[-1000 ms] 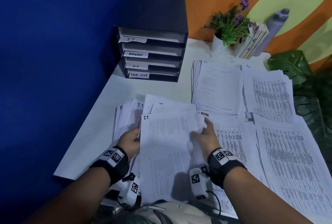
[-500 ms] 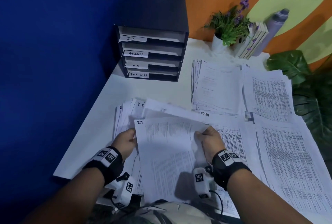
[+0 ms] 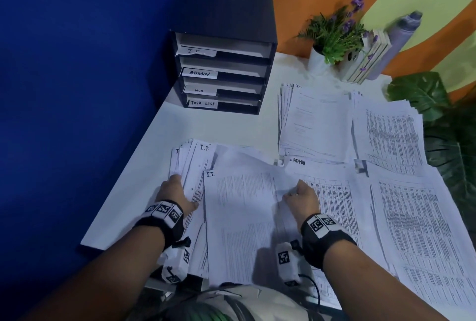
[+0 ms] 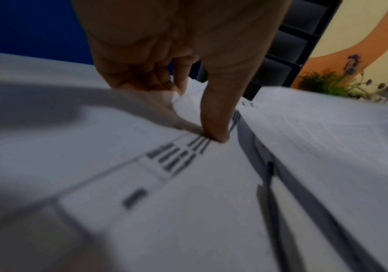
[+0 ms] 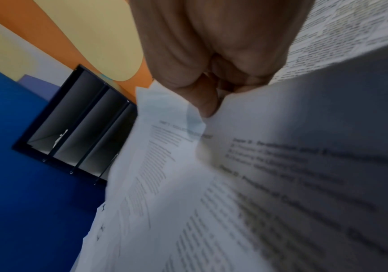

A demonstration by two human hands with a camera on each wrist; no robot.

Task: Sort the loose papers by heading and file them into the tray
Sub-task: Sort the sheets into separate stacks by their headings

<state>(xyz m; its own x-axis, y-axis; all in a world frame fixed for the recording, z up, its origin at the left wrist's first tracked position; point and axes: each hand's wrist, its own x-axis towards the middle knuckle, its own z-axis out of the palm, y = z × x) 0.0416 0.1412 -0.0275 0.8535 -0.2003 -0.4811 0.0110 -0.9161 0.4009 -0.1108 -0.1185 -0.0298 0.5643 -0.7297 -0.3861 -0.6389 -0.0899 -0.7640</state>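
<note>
An untidy stack of papers headed I.T. (image 3: pixel 239 217) lies at the near left of the white table (image 3: pixel 144 156). My left hand (image 3: pixel 177 192) grips the stack's left edge. In the left wrist view the thumb (image 4: pixel 213 119) presses on top and the fingers curl under the sheets. My right hand (image 3: pixel 298 194) pinches the right edge of the top sheets, which buckle upward; the thumb (image 5: pixel 205 103) lies on the paper. The dark filing tray (image 3: pixel 224 71) stands at the far left, with slots labelled IT, ADMIN, H.R and TASK LIST.
Another I.T. pile (image 3: pixel 316 120) and an H.R pile (image 3: pixel 389 130) lie at the back. An ADMIN pile (image 3: pixel 332 192) and a table-print pile (image 3: pixel 417 230) lie to the right. A potted plant (image 3: pixel 332 35), books and a bottle stand by the wall.
Both hands have drawn back toward me with the top I.T. sheets. The right hand went from flat on the papers to pinching their edge, and the ADMIN heading is uncovered.
</note>
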